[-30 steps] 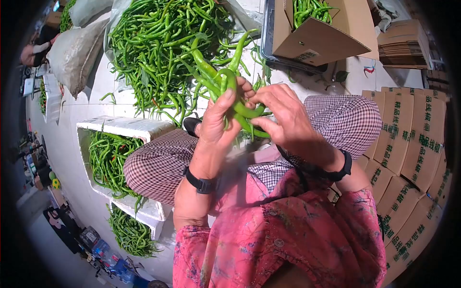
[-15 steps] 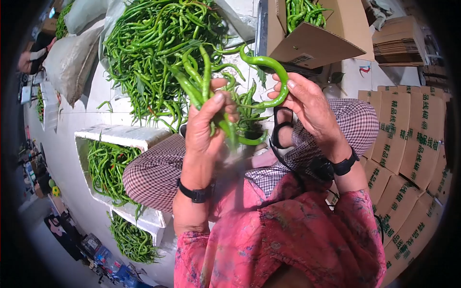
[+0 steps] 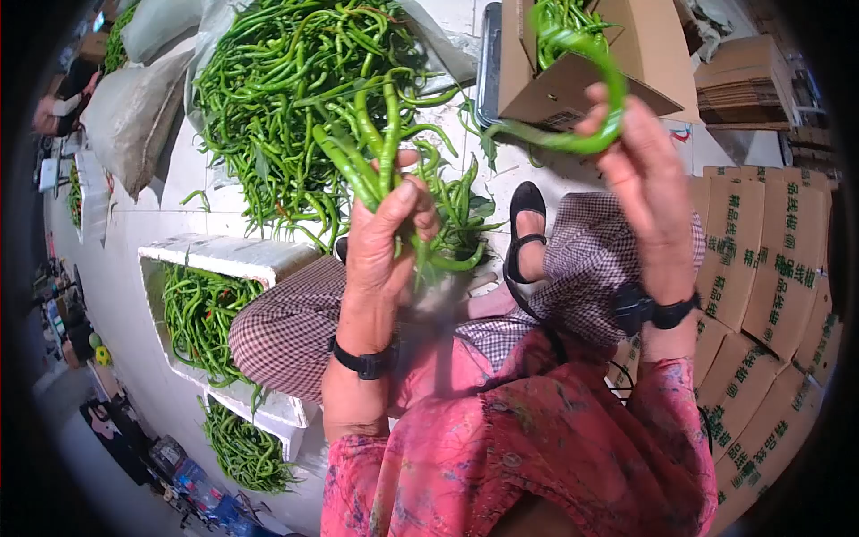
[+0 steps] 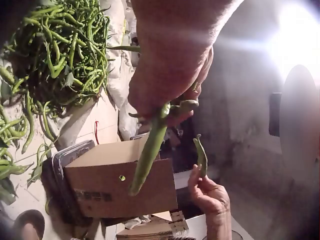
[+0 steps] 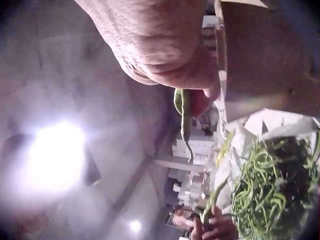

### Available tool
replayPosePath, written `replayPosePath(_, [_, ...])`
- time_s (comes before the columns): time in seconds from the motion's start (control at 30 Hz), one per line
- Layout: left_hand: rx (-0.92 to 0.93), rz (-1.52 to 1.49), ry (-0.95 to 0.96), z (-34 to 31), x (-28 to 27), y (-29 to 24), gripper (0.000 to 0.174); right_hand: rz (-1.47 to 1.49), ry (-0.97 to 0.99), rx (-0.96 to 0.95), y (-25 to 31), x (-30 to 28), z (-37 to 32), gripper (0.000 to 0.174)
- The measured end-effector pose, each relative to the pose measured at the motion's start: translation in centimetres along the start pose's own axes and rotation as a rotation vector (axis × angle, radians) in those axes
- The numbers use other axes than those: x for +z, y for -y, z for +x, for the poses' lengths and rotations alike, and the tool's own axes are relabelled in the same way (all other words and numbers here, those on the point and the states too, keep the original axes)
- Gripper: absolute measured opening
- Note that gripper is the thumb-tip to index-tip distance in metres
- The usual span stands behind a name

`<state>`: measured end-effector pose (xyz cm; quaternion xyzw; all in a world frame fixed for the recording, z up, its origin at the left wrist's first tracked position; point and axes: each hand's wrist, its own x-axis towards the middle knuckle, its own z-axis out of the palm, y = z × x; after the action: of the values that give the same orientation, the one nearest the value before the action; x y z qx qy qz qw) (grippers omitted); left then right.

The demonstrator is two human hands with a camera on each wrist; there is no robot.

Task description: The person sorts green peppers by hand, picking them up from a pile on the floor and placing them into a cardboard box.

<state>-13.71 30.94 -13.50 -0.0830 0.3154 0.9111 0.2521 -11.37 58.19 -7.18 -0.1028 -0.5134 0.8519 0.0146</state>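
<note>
Several green peppers (image 3: 362,166) stand up from the left hand (image 3: 386,234), whose fingers curl round them beside the big pepper pile (image 3: 286,98). The right hand (image 3: 649,170) is raised in front of the open cardboard box (image 3: 555,89), pinching one long curved pepper (image 3: 608,107) that is blurred. In the left wrist view, that right hand (image 4: 212,200) holds its pepper (image 4: 201,156) upright, past the box (image 4: 120,180). From the right wrist view, a pepper (image 5: 185,117) hangs below the right hand (image 5: 160,45). Green peppers lie inside the box.
A white foam box (image 3: 242,251) of peppers lies at the left, with another pepper heap (image 3: 242,447) below it. Printed flat cartons (image 3: 761,259) are stacked at the right, folded cardboard (image 3: 747,85) behind them. A filled sack (image 3: 139,116) stands at the upper left.
The right hand has moved from beside the left hand up and to the right, carrying the curved pepper toward the cardboard box. The left hand has stayed nearly in place with its peppers.
</note>
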Motion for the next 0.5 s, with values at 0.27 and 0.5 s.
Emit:
replayPosePath(0.27, [-0.013, 0.235, 0.065, -0.3, 1.1, 0.5, 0.058, -0.581, -0.448, -0.273, 7.5, -5.9, 6.1, 0.044])
replayPosePath(0.5, [-0.15, 0.288, 0.167, -0.9, 1.7, 2.3, 0.06, -0.595, 0.271, 0.309, -1.8, 6.5, -0.4, 0.037])
